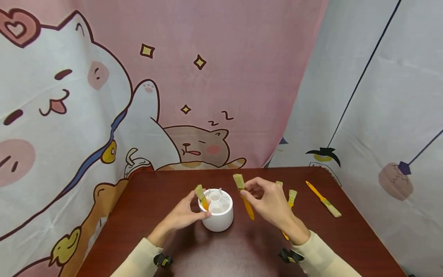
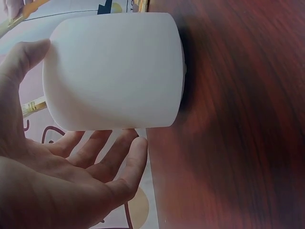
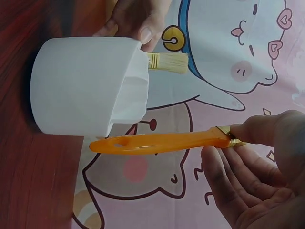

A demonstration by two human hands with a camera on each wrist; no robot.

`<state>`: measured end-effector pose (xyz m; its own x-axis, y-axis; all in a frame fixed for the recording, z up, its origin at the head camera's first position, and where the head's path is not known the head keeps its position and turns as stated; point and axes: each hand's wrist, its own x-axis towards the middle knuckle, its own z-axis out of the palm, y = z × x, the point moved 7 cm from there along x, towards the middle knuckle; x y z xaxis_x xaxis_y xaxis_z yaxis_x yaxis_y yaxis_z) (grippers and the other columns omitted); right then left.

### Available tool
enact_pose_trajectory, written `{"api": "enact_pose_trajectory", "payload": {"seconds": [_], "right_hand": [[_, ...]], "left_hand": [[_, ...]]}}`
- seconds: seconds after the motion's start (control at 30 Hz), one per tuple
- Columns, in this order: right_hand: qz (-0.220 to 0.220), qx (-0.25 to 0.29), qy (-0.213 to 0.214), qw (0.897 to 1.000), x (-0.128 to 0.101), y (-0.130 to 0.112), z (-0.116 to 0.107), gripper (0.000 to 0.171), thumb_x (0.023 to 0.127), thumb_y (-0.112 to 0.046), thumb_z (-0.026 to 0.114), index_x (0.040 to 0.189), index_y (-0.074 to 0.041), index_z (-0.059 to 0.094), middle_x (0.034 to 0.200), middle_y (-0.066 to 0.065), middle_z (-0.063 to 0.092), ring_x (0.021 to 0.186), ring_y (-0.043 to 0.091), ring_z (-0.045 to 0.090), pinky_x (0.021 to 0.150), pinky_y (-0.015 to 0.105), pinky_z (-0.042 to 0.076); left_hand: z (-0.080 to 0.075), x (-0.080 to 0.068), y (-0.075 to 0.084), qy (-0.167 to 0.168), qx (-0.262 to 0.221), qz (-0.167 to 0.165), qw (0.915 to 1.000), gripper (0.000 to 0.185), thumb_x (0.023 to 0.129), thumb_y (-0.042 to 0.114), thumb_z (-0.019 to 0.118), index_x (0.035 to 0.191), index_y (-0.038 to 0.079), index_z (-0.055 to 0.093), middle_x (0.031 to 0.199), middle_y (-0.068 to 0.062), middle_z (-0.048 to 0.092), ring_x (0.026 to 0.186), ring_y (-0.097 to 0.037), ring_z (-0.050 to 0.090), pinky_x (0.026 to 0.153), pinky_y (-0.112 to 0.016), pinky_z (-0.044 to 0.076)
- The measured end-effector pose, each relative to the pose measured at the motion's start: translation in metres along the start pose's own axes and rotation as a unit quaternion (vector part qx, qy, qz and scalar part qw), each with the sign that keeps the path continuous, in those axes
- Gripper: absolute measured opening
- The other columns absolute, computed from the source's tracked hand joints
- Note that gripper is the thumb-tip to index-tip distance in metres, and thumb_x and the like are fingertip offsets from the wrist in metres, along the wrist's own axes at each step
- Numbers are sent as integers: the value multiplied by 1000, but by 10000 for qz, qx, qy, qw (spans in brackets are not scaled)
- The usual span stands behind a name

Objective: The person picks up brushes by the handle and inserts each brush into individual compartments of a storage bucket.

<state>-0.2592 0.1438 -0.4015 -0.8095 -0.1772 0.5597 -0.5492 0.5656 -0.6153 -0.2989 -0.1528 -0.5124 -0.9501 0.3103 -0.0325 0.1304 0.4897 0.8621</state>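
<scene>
A white round desk organizer with several compartments stands on the table. My left hand grips its left side, thumb at the rim and fingers along the wall. Bristles up, one paintbrush leans in the organizer's left compartment. To the right of the organizer, my right hand pinches a second paintbrush by the metal band between thumb and fingers. Its orange handle slants down, the end close beside the organizer, and its pale bristles point up; the palm hides them in the right wrist view.
Two more paintbrushes lie behind and under the right forearm, partly hidden; the bristles of one brush show beside the wrist. Another paintbrush lies further right on the dark red table. A cartoon-printed cloth hangs behind the table.
</scene>
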Motion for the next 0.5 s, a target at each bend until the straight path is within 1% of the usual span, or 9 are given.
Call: {"api": "enact_pose_trajectory", "payload": {"seconds": [0.27,0.5], "right_hand": [[-92,190,36,9998,3,-7,5,19,96,-13,98,107,-15,83,95,-5,86,75,1,77,71,25,66],[-186,317,169,9992,5,-15,6,20,95,-11,98,108,-14,84,98,-3,87,77,2,79,73,23,67]], "left_hand": [[0,0,1,1,21,53,10000,102,93,41,97,177,17,46,167,-12,67,157,-40,61,127,-73,49],[1,0,-1,-2,-72,42,10000,102,92,40,99,177,18,47,167,-11,67,158,-40,60,129,-74,47]]}}
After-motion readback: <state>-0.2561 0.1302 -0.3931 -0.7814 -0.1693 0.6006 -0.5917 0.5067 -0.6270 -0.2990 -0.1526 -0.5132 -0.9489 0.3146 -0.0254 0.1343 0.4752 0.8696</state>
